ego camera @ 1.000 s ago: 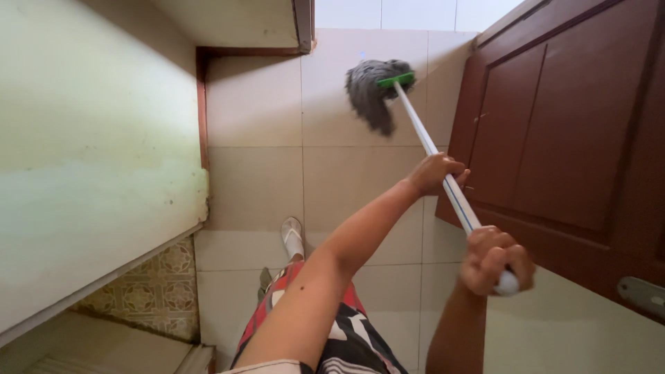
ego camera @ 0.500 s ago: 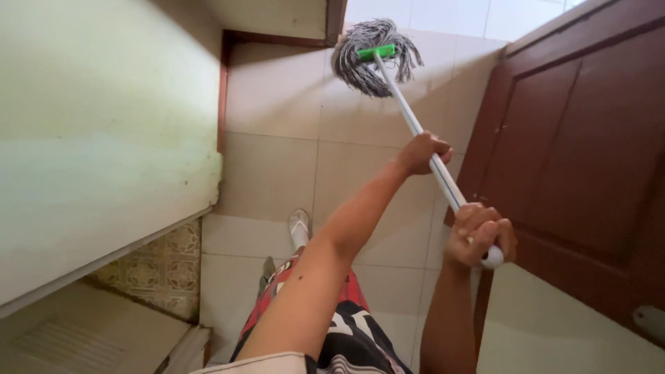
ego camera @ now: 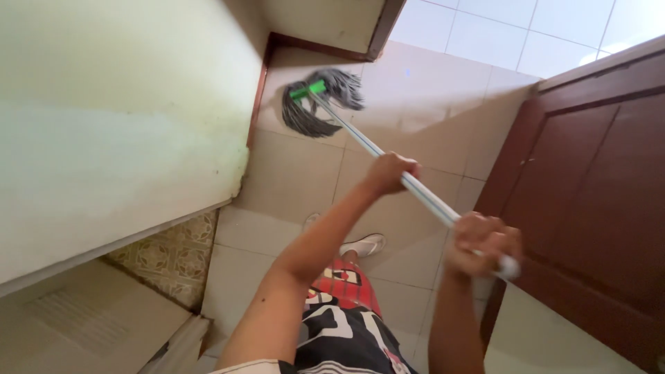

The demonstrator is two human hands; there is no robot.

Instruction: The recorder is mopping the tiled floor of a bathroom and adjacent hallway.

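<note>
I hold a mop with a white handle (ego camera: 360,138) in both hands. My left hand (ego camera: 390,173) grips the handle partway down. My right hand (ego camera: 483,242) is closed around the handle's near end. The grey string mop head (ego camera: 320,104), fixed by a green clamp, rests on the beige floor tiles (ego camera: 298,180) near the base of a pale green wall (ego camera: 118,138) and a brown door frame. My white shoe (ego camera: 364,244) and patterned shorts show below my arms.
A dark brown panelled door (ego camera: 596,208) stands at the right. Patterned tiles (ego camera: 166,263) run along the wall's foot at lower left. White tiles (ego camera: 512,34) lie beyond the threshold at the top.
The mop head has swept left across the floor toward the green wall and door frame. Both hands moved with the handle.
</note>
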